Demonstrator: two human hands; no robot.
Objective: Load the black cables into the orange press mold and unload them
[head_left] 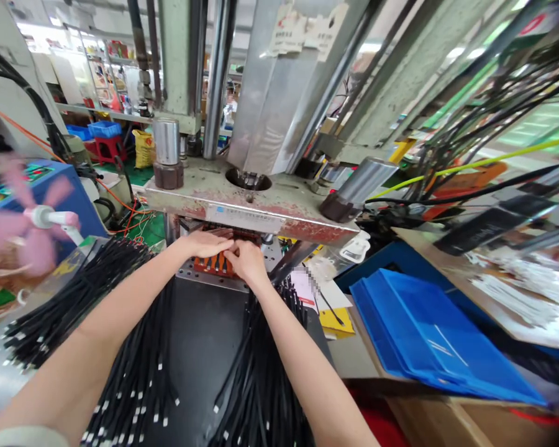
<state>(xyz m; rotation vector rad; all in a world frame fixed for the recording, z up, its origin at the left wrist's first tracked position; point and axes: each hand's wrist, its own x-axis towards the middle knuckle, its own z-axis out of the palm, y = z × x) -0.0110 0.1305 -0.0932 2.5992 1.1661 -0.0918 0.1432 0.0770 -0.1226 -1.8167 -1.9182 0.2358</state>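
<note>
Both hands reach in under the plate of a press. My left hand lies over an orange-brown mould, its fingers stretched out flat to the right. Beside it, my right hand is closed, with thumb and fingers pressed together close to the left fingertips. Whatever the right fingers hold, if anything, is too small to make out. Several black cable ends sit in the mould's front slots. Behind the hands, the back of the mould is hidden.
Bundles of black cables lie left of the dark table top, and more cables lie right. Blue trays stand at the right. A pink fan spins at the left. Thick press columns rise around the work area.
</note>
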